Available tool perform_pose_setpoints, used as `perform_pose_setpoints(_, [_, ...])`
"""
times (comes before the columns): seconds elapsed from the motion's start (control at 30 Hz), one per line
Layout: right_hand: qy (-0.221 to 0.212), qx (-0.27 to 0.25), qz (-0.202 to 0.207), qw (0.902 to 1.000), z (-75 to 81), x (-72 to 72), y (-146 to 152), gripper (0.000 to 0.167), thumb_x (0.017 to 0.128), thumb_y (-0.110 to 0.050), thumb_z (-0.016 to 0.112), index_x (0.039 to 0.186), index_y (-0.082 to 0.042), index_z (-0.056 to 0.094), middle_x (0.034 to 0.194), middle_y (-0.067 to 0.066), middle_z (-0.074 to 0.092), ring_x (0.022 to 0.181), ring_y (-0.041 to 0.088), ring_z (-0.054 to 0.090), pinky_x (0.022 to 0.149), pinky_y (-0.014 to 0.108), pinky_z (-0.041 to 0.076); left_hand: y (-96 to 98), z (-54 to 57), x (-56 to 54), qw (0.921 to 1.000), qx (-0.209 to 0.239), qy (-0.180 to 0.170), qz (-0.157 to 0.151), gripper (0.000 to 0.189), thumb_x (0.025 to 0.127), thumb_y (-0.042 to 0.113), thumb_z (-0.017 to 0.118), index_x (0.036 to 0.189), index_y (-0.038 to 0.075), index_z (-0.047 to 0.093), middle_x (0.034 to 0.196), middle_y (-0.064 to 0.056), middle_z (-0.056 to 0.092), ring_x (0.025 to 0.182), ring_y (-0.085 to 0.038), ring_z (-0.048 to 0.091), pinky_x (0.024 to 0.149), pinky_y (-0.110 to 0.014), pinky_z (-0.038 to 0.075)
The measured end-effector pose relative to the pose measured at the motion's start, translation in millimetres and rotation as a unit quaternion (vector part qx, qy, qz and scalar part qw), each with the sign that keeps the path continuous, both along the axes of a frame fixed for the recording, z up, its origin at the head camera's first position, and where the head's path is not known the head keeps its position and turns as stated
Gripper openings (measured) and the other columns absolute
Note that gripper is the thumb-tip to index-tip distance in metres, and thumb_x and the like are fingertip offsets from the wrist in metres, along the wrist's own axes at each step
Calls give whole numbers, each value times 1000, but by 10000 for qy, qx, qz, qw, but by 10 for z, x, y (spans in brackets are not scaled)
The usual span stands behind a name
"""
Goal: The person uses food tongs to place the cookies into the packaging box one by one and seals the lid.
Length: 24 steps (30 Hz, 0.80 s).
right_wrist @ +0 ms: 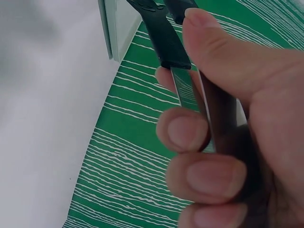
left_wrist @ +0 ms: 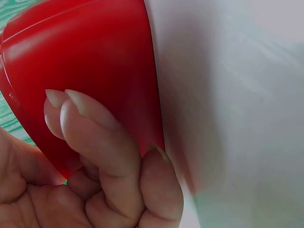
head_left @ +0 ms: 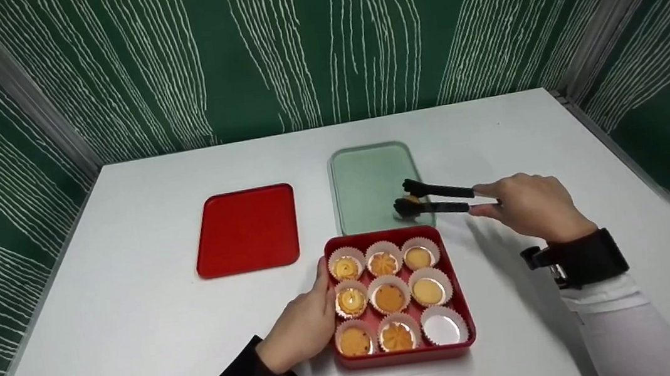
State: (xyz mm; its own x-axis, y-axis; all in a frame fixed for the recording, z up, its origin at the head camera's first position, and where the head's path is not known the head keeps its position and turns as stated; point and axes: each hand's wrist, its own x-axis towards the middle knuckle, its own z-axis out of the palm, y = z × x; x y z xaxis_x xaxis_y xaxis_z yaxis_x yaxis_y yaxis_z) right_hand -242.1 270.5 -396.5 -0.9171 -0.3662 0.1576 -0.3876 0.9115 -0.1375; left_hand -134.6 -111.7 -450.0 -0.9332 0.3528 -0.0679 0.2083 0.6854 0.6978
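Note:
A red square box (head_left: 407,357) holds several white paper cups, most with a small golden cookie, such as the round plain cookie (head_left: 417,258). The left hand (head_left: 302,325) holds the box at its left side, with curved fingertips on the outer wall in the left wrist view. The right hand (head_left: 536,206) grips a pair of black-tipped tongs (head_left: 447,206) with metal arms. Their tips are over the near right part of a pale green tray (head_left: 373,187). A small brownish cookie (head_left: 413,199) shows at the tips, mostly hidden by them.
A flat red tray (head_left: 246,231) lies to the left of the green tray. One paper cup (head_left: 444,327) at the box's near right corner has no cookie. The white table (head_left: 137,336) meets green panels with white streaks (head_left: 319,45) at its far edge.

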Motion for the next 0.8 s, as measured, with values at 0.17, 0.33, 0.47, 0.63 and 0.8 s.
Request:
perform_pose_setpoints(0.17, [-33,-74,-44,10000,94,29,16,41,95,-36,81,126,-9,78,78,8,75,78,30,70,54,46,48,-4,5,-1,10000,27,-9,30,63,116,20,38,166,-10,14,125,-35,68,101,-34,73,95,-53,56])
perform_pose_setpoints(0.33, [144,-164,-41,9998,233,163,71,42,94,-33,83,128,-9,78,71,2,68,71,26,63,52,41,44,9,26,-16,10000,-9,-18,33,63,116,20,37,166,-9,14,121,-35,70,98,-35,74,93,-53,57])
perform_pose_setpoints(0.47, [303,-233,157,9991,311,323,98,44,92,-32,84,129,-9,78,67,-4,61,66,20,55,50,36,38,22,33,-23,10000,-27,-22,-12,63,116,21,37,166,-9,14,115,-33,71,95,-32,73,93,-53,56])
perform_pose_setpoints(0.63, [665,-139,633,9957,410,538,114,42,88,-32,88,125,-15,81,69,-12,58,61,10,47,49,31,33,15,20,-10,10000,26,-77,-20,63,116,22,37,167,-9,13,124,-35,69,97,-32,73,94,-52,56])
perform_pose_setpoints(0.8, [778,215,1145,9901,505,759,168,41,83,-33,91,122,-21,82,80,-18,66,60,0,48,48,26,33,3,14,-5,10000,27,-70,-26,63,116,21,37,167,-8,13,124,-35,69,92,-29,72,92,-51,57])
